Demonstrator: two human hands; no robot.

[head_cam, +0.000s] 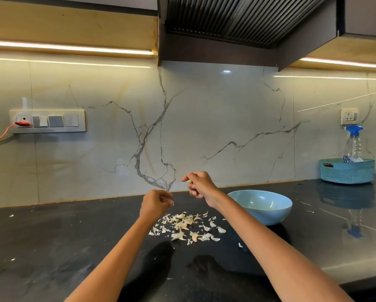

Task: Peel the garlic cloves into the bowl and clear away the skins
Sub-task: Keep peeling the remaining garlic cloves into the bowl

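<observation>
We are holding both hands up over the dark counter [52, 247], just above a scatter of garlic skins [186, 225] lying between our forearms. Our right hand [201, 185] is curling its fingers around a garlic clove [189, 182], of which only a pale tip is showing near the thumb and forefinger. Our left hand [155, 203] is sitting a little lower and to the left, apart from the right one, with its fingers bunched together at the tips; we cannot tell whether it is pinching a scrap of skin or nothing at all. The blue bowl [263, 207] is standing on the counter just to the right of the skins and right behind our right forearm, and we are not able to make out any cloves inside it from this angle. A few stray bits of skin are lying farther off on the counter, toward the left edge and to the right of the bowl. At the far right a teal basket [348, 172] is sitting against the marble wall [204, 127] with a spray bottle [354, 142] standing in it. On the wall at the left a switch panel [47, 121] is carrying a red plug [21, 123].
</observation>
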